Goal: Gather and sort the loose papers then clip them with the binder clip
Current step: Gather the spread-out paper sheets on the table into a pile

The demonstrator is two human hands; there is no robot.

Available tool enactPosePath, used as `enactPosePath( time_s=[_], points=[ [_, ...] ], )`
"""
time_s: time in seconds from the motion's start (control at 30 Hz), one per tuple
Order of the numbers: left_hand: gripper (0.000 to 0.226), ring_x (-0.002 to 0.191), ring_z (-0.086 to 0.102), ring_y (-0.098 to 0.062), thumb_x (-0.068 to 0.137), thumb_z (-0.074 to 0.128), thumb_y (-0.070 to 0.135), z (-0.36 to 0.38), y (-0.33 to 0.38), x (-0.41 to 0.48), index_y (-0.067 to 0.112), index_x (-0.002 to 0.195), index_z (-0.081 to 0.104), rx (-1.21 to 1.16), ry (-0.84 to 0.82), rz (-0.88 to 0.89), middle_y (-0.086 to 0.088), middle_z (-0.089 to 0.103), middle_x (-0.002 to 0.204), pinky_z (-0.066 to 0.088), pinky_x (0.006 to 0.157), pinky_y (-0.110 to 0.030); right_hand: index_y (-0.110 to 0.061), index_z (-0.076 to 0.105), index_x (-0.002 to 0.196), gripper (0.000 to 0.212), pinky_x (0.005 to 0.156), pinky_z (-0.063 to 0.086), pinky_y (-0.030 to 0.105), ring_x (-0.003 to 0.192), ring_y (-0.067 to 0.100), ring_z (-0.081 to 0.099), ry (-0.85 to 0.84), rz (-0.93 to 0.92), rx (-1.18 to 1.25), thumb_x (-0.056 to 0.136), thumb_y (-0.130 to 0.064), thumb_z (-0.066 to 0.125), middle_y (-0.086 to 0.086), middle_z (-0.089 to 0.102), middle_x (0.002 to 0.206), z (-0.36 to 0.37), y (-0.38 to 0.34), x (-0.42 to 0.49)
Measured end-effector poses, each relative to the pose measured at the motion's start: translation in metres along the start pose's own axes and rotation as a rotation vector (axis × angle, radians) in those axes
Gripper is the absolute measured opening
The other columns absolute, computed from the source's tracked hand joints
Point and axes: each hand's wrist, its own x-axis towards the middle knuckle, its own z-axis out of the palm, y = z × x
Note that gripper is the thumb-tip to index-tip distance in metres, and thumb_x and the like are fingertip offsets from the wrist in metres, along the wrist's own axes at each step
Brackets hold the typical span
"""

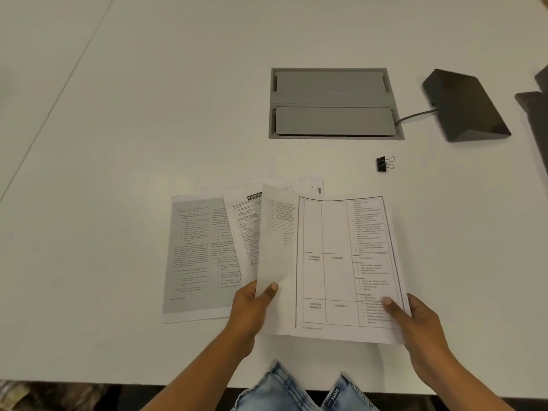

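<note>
We are in the gathering step, with nothing squared or clipped yet. Our left hand [252,310] has its grip pinching the lower edge of the pale sheet [275,256], thumb on top. Our right hand [421,324] pinches the lower right corner of the table-ruled sheet [335,262], thumb on its face. These two sheets overlap and seem raised a little off the desk [118,143]. The grey two-column sheet [195,256] and the BANKING sheet [244,223] lie flat to the left, fanned partly beneath them. The binder clip [385,164] sits apart, up and to the right, untouched.

To do this well, we judge it best to bring the two held sheets together and slide the flat ones in beneath. Then we tap one long edge on the desk until the corners meet. Light pinches let the pages slip square, while hard ones would likely crease them. We keep one edge free for the clip.
</note>
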Motion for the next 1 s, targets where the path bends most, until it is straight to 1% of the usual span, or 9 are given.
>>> enactPosePath(
  time_s=[0.07, 0.2, 0.37, 0.47, 0.57, 0.63, 0.7, 0.83, 1.0],
  points=[
    [0.012, 0.083, 0.071, -0.010, 0.092, 0.066, 0.025, 0.002, 0.003, -0.002, 0.025, 0.102, 0.072, 0.007, -0.055, 0.000, 0.009, 0.077, 0.092, 0.056, 0.060, -0.016, -0.018, 0.066, 0.112, 0.027, 0.085, 0.052, 0.033, 0.100, 0.018, 0.067, -0.053, -0.014, -0.036, 0.085, -0.022, 0.069, 0.001, 0.072, 0.110, 0.007, -0.004, 0.002],
    [0.028, 0.102, 0.073, -0.017, 0.092, 0.060, 0.032, 0.007, 0.011, -0.006, 0.023, 0.115, 0.072, -0.015, -0.213, -0.003, 0.001, 0.077, 0.110, 0.057, 0.092, -0.036, -0.031, 0.061, 0.120, 0.039, 0.085, 0.053, 0.039, 0.108, 0.015, 0.065, -0.191, 0.113, -0.008, 0.083, -0.042, 0.068, -0.009, 0.072, 0.115, 0.016, -0.016, 0.007],
    [0.042, 0.131, 0.044, -0.009, 0.101, 0.041, 0.047, 0.014, 0.018, -0.002, 0.035, 0.141, 0.044, 0.032, -0.161, -0.020, 0.019, 0.048, 0.132, 0.031, 0.116, -0.037, -0.027, 0.064, 0.119, 0.028, 0.095, 0.051, 0.042, 0.107, 0.018, 0.068, -0.239, 0.105, -0.002, 0.092, -0.021, 0.062, -0.005, 0.073, 0.115, 0.022, -0.019, 0.013],
    [0.027, 0.118, 0.056, -0.004, 0.101, 0.052, 0.026, 0.011, 0.013, 0.006, 0.036, 0.127, 0.055, 0.061, -0.170, 0.051, 0.017, 0.059, 0.131, 0.043, 0.107, -0.030, -0.023, 0.063, 0.122, 0.033, 0.100, 0.049, 0.042, 0.109, 0.019, 0.067, -0.231, 0.071, -0.014, 0.091, -0.012, 0.063, -0.003, 0.072, 0.118, 0.025, -0.018, 0.015],
    [0.034, 0.109, 0.060, 0.002, 0.099, 0.056, 0.010, 0.008, 0.008, 0.014, 0.028, 0.127, 0.060, 0.113, -0.182, 0.074, 0.015, 0.065, 0.124, 0.049, 0.095, -0.020, -0.017, 0.059, 0.126, 0.042, 0.091, 0.055, 0.036, 0.108, 0.021, 0.068, -0.231, 0.063, 0.009, 0.087, -0.003, 0.065, 0.002, 0.071, 0.119, 0.025, -0.018, 0.017],
    [0.029, 0.106, 0.062, -0.003, 0.098, 0.058, 0.017, 0.008, 0.004, 0.020, 0.025, 0.125, 0.061, 0.208, -0.105, 0.123, 0.012, 0.067, 0.120, 0.051, 0.088, -0.018, -0.015, 0.057, 0.128, 0.045, 0.084, 0.058, 0.030, 0.107, 0.021, 0.068, -0.229, 0.068, 0.039, 0.086, -0.001, 0.065, 0.003, 0.070, 0.121, 0.025, -0.017, 0.018],
    [0.025, 0.102, 0.064, -0.013, 0.095, 0.063, 0.028, 0.008, 0.002, 0.024, 0.022, 0.119, 0.061, 0.312, 0.117, 0.164, 0.006, 0.066, 0.111, 0.048, 0.078, -0.017, -0.015, 0.055, 0.130, 0.048, 0.083, 0.057, 0.030, 0.108, 0.021, 0.067, -0.223, 0.068, 0.070, 0.084, -0.002, 0.066, 0.004, 0.068, 0.123, 0.023, -0.017, 0.018],
    [0.059, 0.114, 0.055, -0.023, 0.084, 0.071, 0.044, 0.007, -0.005, 0.039, 0.014, 0.131, 0.051, 0.501, 0.477, 0.120, -0.005, 0.056, 0.123, 0.048, 0.091, -0.036, -0.020, 0.059, 0.124, 0.082, 0.088, 0.056, 0.036, 0.105, 0.022, 0.069, -0.196, 0.047, 0.088, 0.050, -0.037, 0.090, 0.000, 0.071, 0.118, 0.015, -0.017, 0.016],
    [0.090, 0.121, 0.049, -0.027, 0.071, 0.079, 0.053, 0.013, -0.007, 0.050, 0.008, 0.138, 0.040, 0.826, 0.558, 0.098, -0.011, 0.048, 0.132, 0.043, 0.099, -0.040, -0.029, 0.063, 0.112, 0.059, 0.088, 0.055, 0.042, 0.109, 0.025, 0.066, -0.152, 0.023, 0.129, 0.055, -0.023, 0.078, -0.002, 0.072, 0.115, 0.002, -0.015, 0.012]
  ],
)
